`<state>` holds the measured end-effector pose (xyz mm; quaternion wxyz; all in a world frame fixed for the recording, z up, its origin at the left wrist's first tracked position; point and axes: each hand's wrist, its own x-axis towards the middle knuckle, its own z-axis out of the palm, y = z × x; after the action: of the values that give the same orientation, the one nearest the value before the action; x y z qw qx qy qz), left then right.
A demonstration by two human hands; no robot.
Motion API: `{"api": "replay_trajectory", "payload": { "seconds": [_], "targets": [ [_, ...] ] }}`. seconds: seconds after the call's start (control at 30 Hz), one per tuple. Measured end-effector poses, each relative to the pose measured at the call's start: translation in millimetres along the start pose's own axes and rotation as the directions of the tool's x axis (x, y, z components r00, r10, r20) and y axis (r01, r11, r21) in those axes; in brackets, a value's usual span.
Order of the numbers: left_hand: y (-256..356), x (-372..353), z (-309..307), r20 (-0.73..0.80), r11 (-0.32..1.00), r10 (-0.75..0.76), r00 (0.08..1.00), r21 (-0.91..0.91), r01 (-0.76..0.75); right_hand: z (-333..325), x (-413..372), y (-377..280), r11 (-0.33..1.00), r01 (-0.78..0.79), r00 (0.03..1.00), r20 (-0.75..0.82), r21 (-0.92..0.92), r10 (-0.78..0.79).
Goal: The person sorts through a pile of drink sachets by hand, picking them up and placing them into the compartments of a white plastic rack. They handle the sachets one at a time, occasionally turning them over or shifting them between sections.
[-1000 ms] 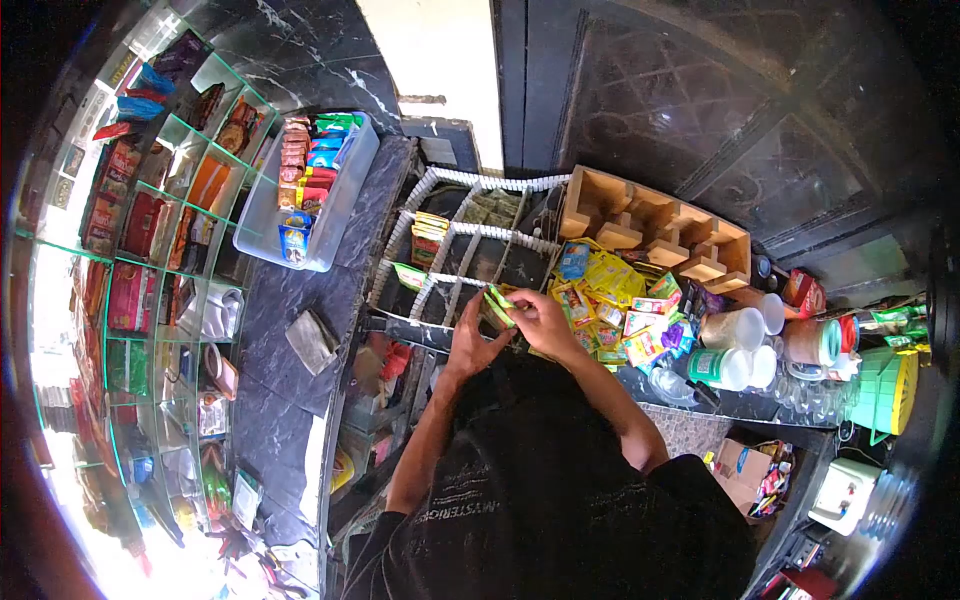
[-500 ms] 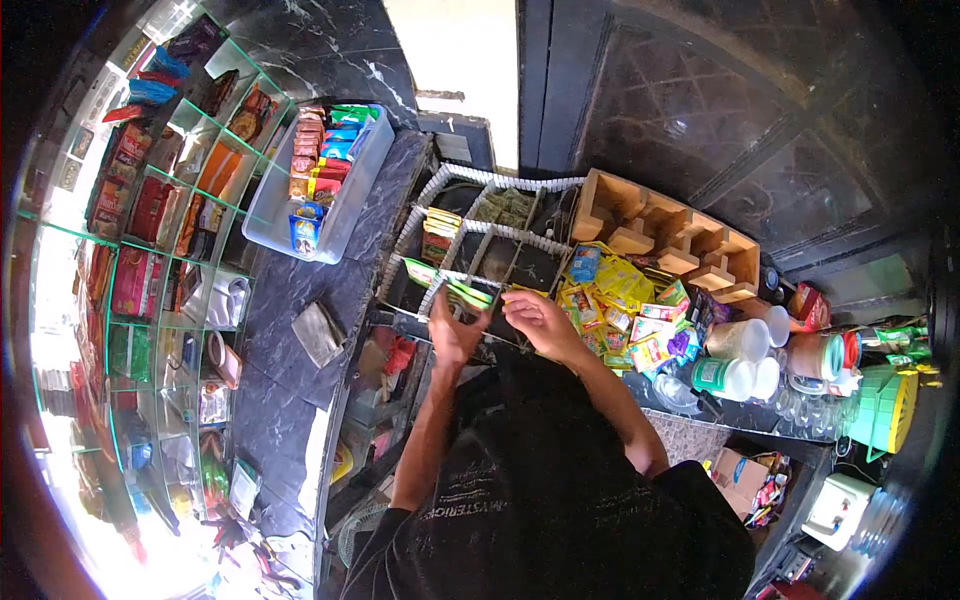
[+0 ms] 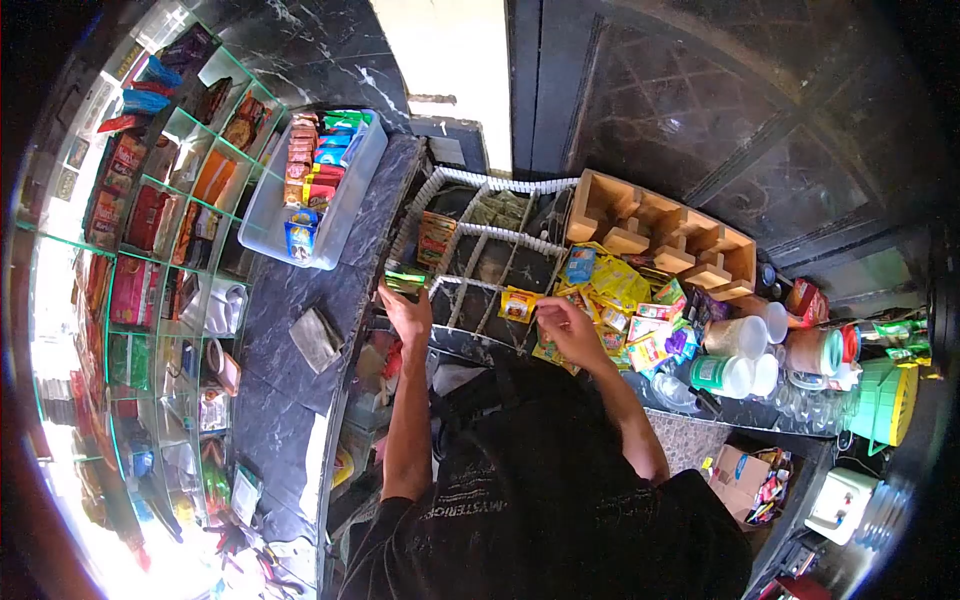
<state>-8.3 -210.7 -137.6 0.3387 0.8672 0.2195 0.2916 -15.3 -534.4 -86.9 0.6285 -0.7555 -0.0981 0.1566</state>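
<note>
At the near left compartment of the white-edged wire rack (image 3: 505,233), my left hand (image 3: 408,318) is closed on green sachets (image 3: 405,279). My right hand (image 3: 572,332) is at the rack's right side, its fingers curled at the edge of a yellow sachet (image 3: 518,304). The fingertips seem to pinch that sachet. Red-and-yellow sachets (image 3: 435,238) stand in the compartment behind my left hand. A loose pile of mostly yellow sachets (image 3: 622,283) lies just right of my right hand.
A wooden divided holder (image 3: 655,225) stands behind the pile. Plastic jars (image 3: 735,340) are on the right. To the left, a clear tub (image 3: 350,215) of sachets and a folded grey cloth (image 3: 316,339) rest on the dark counter, beside glass shelves (image 3: 150,262) of packets.
My left hand has moved left, and the green sachets are now at the rack's left side. My right hand has shifted right and down, with a yellow sachet now at its fingertips.
</note>
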Motion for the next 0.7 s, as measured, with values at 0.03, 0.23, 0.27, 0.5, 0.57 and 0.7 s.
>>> {"api": "replay_trajectory", "payload": {
  "seconds": [0.03, 0.23, 0.27, 0.5, 0.57, 0.7],
  "targets": [
    [-9, 0, 3, 0.030, 0.999, -0.036, 0.999, 0.009, 0.036, -1, -1, -3, 0.999, 0.029, 0.999, -0.012, -0.041, -0.030],
    [-44, 7, 10, 0.081, 0.995, -0.051, 0.995, 0.091, 0.044, -1, -7, -8, 0.999, -0.042, 0.999, -0.006, -0.024, 0.042],
    [-47, 10, 8, 0.130, 0.989, -0.138, 0.982, 0.072, 0.130, 0, -6, -7, 0.998, -0.041, 0.999, -0.003, -0.041, 0.041],
    [-120, 44, 34, 0.495, 0.967, -0.168, 0.853, -0.085, 0.240, 1, 1, 10, 0.995, -0.100, 0.994, 0.047, -0.012, 0.101],
    [-77, 43, 19, 0.367, 0.969, -0.235, 0.900, 0.154, 0.191, 0, 3, 20, 0.997, -0.080, 0.994, 0.077, 0.000, 0.080],
    [-108, 51, 34, 0.509, 0.961, -0.222, 0.832, -0.031, 0.275, -3, 1, 9, 0.999, -0.030, 0.998, 0.050, -0.028, 0.031]
  ]
}}
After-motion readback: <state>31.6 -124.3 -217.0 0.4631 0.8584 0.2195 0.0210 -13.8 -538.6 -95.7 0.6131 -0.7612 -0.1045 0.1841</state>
